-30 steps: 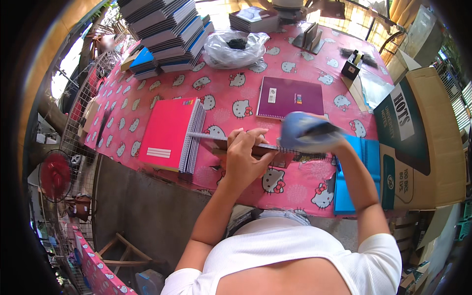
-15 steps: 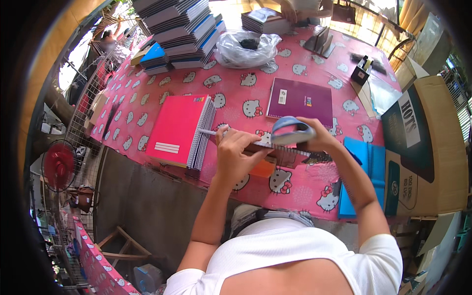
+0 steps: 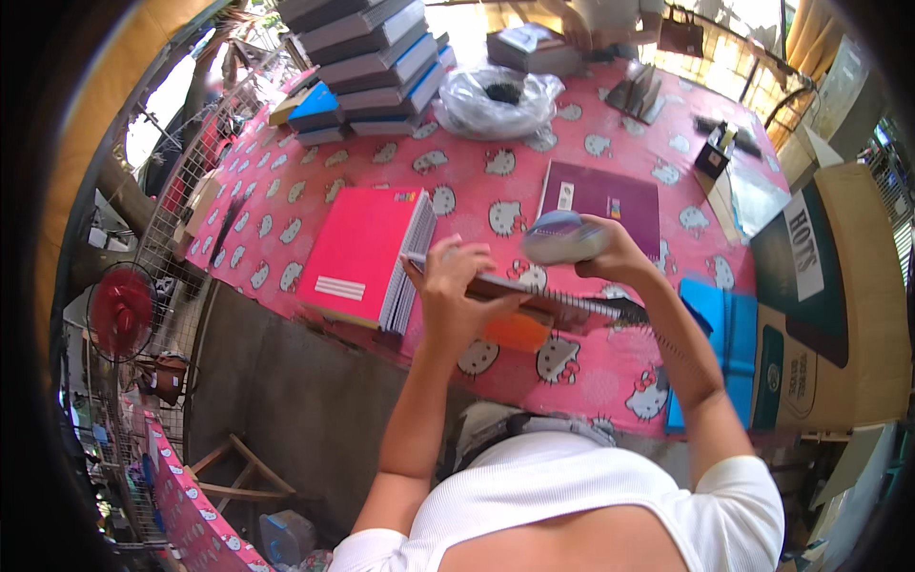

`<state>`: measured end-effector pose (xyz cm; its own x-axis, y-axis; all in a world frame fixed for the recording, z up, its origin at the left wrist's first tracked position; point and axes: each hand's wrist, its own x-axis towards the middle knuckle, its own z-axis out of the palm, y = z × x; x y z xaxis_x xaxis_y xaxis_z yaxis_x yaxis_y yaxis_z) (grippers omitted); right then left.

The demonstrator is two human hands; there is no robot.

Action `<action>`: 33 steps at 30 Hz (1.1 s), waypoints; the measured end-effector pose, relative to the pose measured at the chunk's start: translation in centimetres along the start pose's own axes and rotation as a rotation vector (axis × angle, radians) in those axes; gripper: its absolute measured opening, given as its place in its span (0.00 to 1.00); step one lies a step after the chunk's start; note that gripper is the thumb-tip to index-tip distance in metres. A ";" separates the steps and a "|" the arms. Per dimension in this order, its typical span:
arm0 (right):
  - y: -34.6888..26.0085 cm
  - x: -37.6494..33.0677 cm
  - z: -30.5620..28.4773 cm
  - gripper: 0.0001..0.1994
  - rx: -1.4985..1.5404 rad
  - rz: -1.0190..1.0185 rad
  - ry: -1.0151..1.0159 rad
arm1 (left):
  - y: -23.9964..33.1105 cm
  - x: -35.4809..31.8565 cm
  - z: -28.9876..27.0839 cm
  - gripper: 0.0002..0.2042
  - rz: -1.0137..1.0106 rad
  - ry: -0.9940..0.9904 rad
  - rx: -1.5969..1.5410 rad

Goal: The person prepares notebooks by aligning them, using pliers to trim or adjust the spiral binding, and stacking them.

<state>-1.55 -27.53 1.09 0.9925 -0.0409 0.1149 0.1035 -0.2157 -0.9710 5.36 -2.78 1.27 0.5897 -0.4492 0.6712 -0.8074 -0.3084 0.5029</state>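
Note:
My left hand (image 3: 456,281) grips a spiral notebook (image 3: 553,297) that is tipped up, its coil edge running toward my right forearm. Above that edge, my right hand (image 3: 610,250) is closed around a rounded blue-and-grey thing (image 3: 564,238), too blurred to name. Below the notebook an orange flat piece (image 3: 519,329) shows. To the left lies a stack of spiral notebooks with a pink-red cover (image 3: 367,243). Beyond my right hand a purple spiral notebook (image 3: 602,198) lies flat.
Blue notebooks (image 3: 739,334) and a large cardboard box (image 3: 843,296) are at the right. Farther back stand tall notebook stacks (image 3: 381,71), a clear plastic bag (image 3: 467,105) and a black holder (image 3: 715,153). Another person's hand (image 3: 575,29) is at the far side.
The thing in my right hand has turned from showing an open loop to a flatter side. The notebook in my left hand slants more, and the whole view has shifted slightly.

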 end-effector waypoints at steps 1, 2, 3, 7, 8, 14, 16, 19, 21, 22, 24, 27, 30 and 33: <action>-0.1 -0.5 -0.2 0.29 0.428 0.000 -0.040 | 0.0 -0.2 -0.2 0.20 0.001 -0.016 0.072; -0.2 -0.2 -0.3 0.28 0.173 -0.142 -0.050 | -0.3 0.3 -0.2 0.20 0.001 -0.009 0.082; 0.2 -0.4 -0.2 0.26 -0.068 -0.265 -0.019 | 0.3 0.4 -0.3 0.20 -0.012 -0.033 0.086; -0.4 -0.8 -1.1 0.25 0.265 -0.030 -0.107 | 0.5 0.4 -0.4 0.18 -0.068 -0.032 0.082; -0.2 -0.2 -0.6 0.25 0.042 -0.042 -0.095 | 0.5 0.3 -0.5 0.17 -0.083 -0.022 0.090; 0.1 0.6 0.3 0.27 0.040 -0.011 -0.008 | -0.6 0.0 -0.6 0.17 -0.063 -0.067 0.075; 0.8 1.1 0.8 0.27 -0.164 -0.007 -0.053 | -0.1 0.9 -1.0 0.17 -0.082 -0.102 0.064; -0.1 1.1 1.5 0.27 0.091 -0.014 -0.037 | -1.0 0.7 -1.7 0.17 -0.064 0.011 0.082; -0.1 1.1 1.5 0.28 -0.069 -0.422 -0.040 | -1.6 0.8 -2.0 0.17 -0.052 0.054 0.066; 0.4 1.4 1.6 0.28 -0.213 -0.249 -0.037 | -1.7 1.1 -1.9 0.17 -0.052 0.031 0.038; 0.7 2.7 1.6 0.28 -0.499 0.087 -0.037 | -2.1 1.3 -2.0 0.17 -0.051 0.000 0.012; 0.0 1.6 1.9 0.27 -0.139 -0.161 -0.068 | -2.5 0.9 -1.8 0.17 -0.064 -0.001 -0.002; -0.1 2.1 2.4 0.26 -0.038 -0.055 -0.117 | -2.4 1.2 -1.1 0.18 -0.044 0.009 -0.037; -2.2 3.3 1.5 0.27 0.139 -0.035 -0.148 | -2.6 1.0 -2.2 0.18 -0.064 0.010 -0.016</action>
<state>1.59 -25.75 3.24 0.9858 0.1100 0.1271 0.1359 -0.0771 -0.9877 8.07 -0.60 1.81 0.6400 -0.4204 0.6431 -0.7679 -0.3229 0.5532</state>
